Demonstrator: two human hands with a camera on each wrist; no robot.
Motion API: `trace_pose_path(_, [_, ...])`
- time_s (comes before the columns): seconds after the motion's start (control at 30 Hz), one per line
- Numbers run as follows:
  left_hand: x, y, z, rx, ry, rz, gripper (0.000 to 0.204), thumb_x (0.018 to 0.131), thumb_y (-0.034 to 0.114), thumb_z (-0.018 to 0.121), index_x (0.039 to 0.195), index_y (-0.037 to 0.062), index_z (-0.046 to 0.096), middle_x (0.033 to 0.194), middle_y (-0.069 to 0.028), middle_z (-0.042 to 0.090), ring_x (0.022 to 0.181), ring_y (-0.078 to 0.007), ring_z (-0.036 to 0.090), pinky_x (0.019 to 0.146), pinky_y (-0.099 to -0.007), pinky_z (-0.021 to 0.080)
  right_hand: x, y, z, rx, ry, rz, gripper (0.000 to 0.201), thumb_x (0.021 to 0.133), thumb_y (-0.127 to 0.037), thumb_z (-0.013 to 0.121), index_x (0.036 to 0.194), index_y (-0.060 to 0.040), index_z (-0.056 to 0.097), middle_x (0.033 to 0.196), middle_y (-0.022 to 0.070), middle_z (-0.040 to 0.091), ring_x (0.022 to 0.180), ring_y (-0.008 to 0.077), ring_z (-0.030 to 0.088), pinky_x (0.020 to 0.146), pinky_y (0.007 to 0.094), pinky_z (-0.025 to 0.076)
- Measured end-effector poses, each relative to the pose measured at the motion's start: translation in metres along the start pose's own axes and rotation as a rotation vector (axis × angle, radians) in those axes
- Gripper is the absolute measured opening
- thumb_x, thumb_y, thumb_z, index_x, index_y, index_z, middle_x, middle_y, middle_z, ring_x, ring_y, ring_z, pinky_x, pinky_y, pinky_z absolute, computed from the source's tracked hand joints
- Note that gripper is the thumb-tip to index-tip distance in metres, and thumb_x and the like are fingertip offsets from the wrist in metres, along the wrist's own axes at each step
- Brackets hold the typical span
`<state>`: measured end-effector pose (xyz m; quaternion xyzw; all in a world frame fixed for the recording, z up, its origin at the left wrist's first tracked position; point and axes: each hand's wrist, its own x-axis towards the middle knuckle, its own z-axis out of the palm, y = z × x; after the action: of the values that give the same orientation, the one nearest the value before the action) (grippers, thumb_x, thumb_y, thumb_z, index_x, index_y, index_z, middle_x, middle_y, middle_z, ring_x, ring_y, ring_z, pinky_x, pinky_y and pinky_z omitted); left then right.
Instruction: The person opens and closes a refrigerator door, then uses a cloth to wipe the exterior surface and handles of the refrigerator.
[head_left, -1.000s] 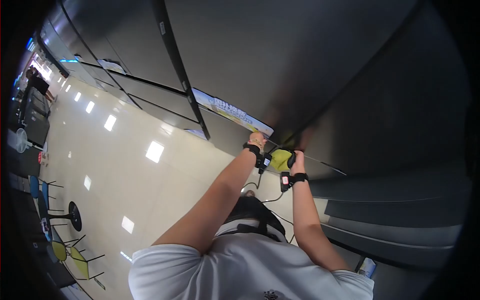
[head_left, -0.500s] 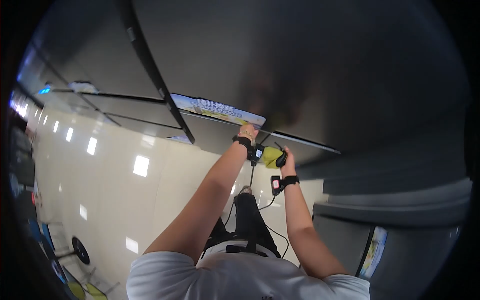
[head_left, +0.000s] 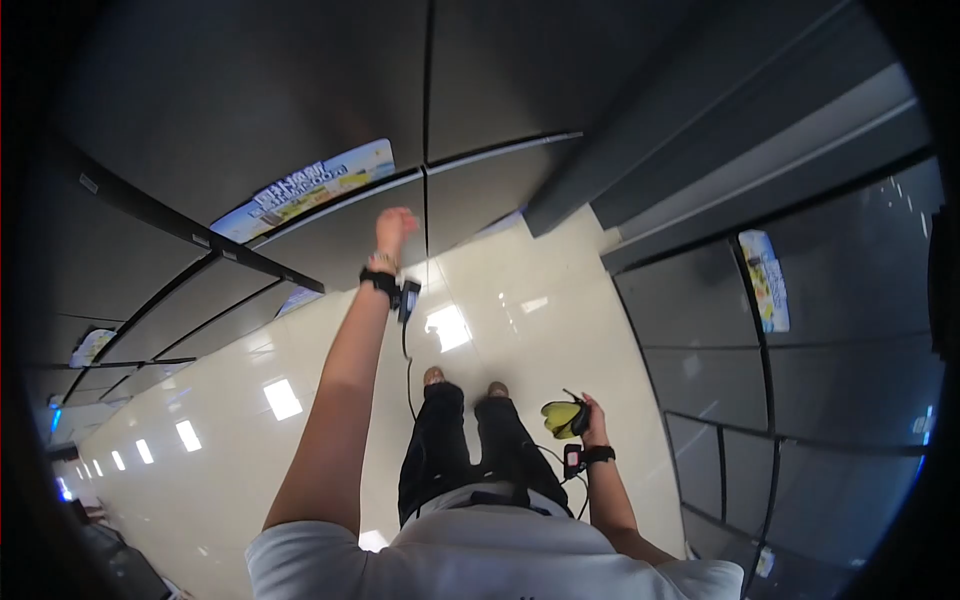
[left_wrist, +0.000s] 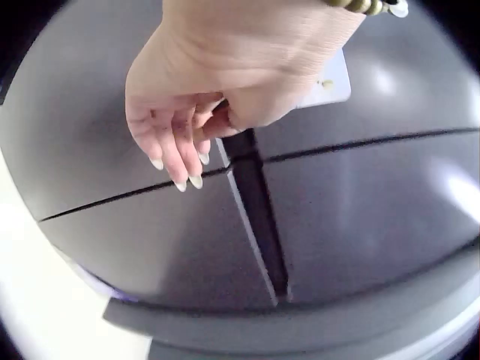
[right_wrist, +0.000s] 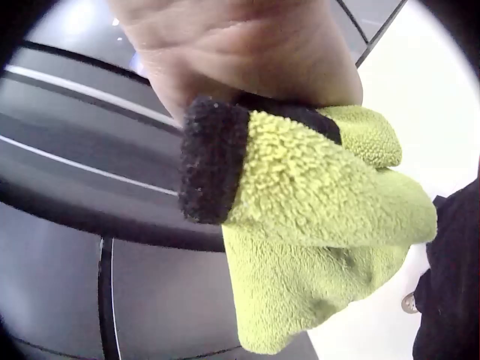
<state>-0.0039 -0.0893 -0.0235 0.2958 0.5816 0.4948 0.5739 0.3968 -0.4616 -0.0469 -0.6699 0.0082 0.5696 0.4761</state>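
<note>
My left hand (head_left: 396, 232) is in front of the dark grey doors (head_left: 300, 80) of a tall appliance that looks like a fridge. Its fingers (left_wrist: 180, 146) hang loosely curled with nothing between them, over the seam where the door gaps cross in the left wrist view. Down by my right side, my right hand (head_left: 596, 424) grips a folded yellow-green towel (right_wrist: 315, 187) with a black border. The towel hangs in thick folds below the palm, and most of the right fingers are hidden behind it.
A printed blue-and-white sign (head_left: 310, 190) sits on the doors at left, another sign (head_left: 765, 280) on the dark units at right. Grey panels (head_left: 690, 150) stand between them. The glossy pale floor (head_left: 500, 300) lies under my feet; cables (head_left: 408, 370) run from both wrists.
My left hand has come off the sign's lower edge. The right hand has dropped back from the doors with the towel in it. My view has turned to the right.
</note>
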Motion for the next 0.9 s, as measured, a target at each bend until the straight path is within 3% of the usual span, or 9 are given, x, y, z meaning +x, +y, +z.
trace_pose_path(0.13, [-0.134,-0.148,-0.029,-0.073,-0.701,-0.066,0.018,0.077,0.008,0.051,0.094,0.0018,0.052,0.082,-0.0042,0.057,0.073,-0.0148,0.057,0.062,-0.0289,0.047,-0.015,0.018,-0.019,0.105,0.004,0.054,0.029,0.083,-0.017,0.044,0.108,-0.0025,0.048,0.093,0.0105,0.055,0.085,0.0208,0.054,0.075,0.0321,0.046])
trace_pose_path(0.2, [-0.219,-0.228,-0.031,0.174,-0.912,0.482,0.025,0.085,0.013,0.044,0.107,0.0014,0.048,0.102,-0.0072,0.054,0.092,-0.0155,0.054,0.073,-0.0267,0.045,-0.02,0.014,0.01,-0.048,-0.087,-0.003,0.026,0.082,-0.014,0.044,0.105,-0.0036,0.05,0.093,0.009,0.056,0.085,0.0194,0.054,0.076,0.0304,0.044])
trace_pose_path(0.23, [-0.257,-0.185,-0.027,0.127,-1.063,-0.421,0.034,0.083,0.017,0.047,0.115,0.0047,0.043,0.105,-0.0064,0.053,0.094,-0.0151,0.054,0.072,-0.0281,0.045,-0.019,0.016,0.022,-0.206,-0.158,-0.06,0.023,0.081,-0.011,0.045,0.102,-0.0048,0.052,0.092,0.0074,0.056,0.085,0.018,0.053,0.078,0.0288,0.043])
trace_pose_path(0.27, [-0.267,-0.267,-0.026,0.03,-1.217,-0.634,0.049,0.082,0.024,0.05,0.125,0.0089,0.033,0.108,-0.0064,0.051,0.096,-0.014,0.052,0.071,-0.0295,0.045,-0.016,0.02,0.038,-0.255,-0.262,-0.115,0.022,0.079,-0.008,0.046,0.1,-0.0047,0.052,0.092,0.0065,0.056,0.085,0.0169,0.053,0.077,0.0277,0.043])
trace_pose_path(0.5, [-0.425,-0.19,0.041,0.893,-1.018,-0.03,0.061,0.074,0.048,0.055,0.106,-0.0042,0.049,0.104,-0.0196,0.055,0.095,-0.0293,0.053,0.08,-0.0348,0.042,-0.079,0.05,0.084,-1.03,-0.774,-0.829,0.034,0.069,0.0,0.048,0.103,-0.0019,0.047,0.108,0.0147,0.051,0.105,0.0239,0.048,0.088,0.0312,0.037])
trace_pose_path(0.57, [-0.448,-0.167,0.054,0.986,-0.777,-0.252,0.054,0.074,0.041,0.059,0.106,-0.0014,0.05,0.102,-0.0182,0.056,0.093,-0.0293,0.054,0.08,-0.034,0.042,-0.111,0.041,0.069,-1.077,-0.91,-0.717,0.043,0.069,0.001,0.047,0.112,-0.0025,0.044,0.119,0.0171,0.044,0.113,0.0276,0.042,0.093,0.0334,0.034])
trace_pose_path(0.67, [-0.487,-0.235,0.053,0.806,-0.455,0.149,0.055,0.072,0.05,0.054,0.087,-0.0032,0.057,0.075,-0.0215,0.059,0.071,-0.0342,0.058,0.066,-0.0387,0.045,-0.12,0.042,0.019,-0.905,-1.044,-0.678,0.053,0.068,0.003,0.048,0.12,-0.003,0.04,0.119,0.016,0.046,0.11,0.0247,0.045,0.091,0.0311,0.036])
trace_pose_path(0.77, [-0.541,-0.235,0.071,1.013,-0.573,0.131,0.048,0.072,0.042,0.056,0.089,-0.0028,0.055,0.078,-0.0223,0.059,0.073,-0.0351,0.058,0.065,-0.0394,0.045,-0.139,0.008,-0.036,-0.925,-1.127,-0.301,0.051,0.067,0.003,0.05,0.118,-0.0028,0.042,0.113,0.0131,0.05,0.104,0.0211,0.048,0.088,0.0286,0.038])
trace_pose_path(0.9, [-0.574,-0.231,0.07,1.226,-0.838,0.163,0.055,0.068,0.044,0.058,0.106,0.0041,0.053,0.088,-0.0166,0.061,0.084,-0.0313,0.058,0.069,-0.0371,0.048,-0.123,0.004,-0.113,-1.127,-1.105,-0.522,0.046,0.066,0.003,0.051,0.111,-0.0026,0.049,0.102,0.0107,0.056,0.096,0.0187,0.053,0.083,0.0273,0.041])
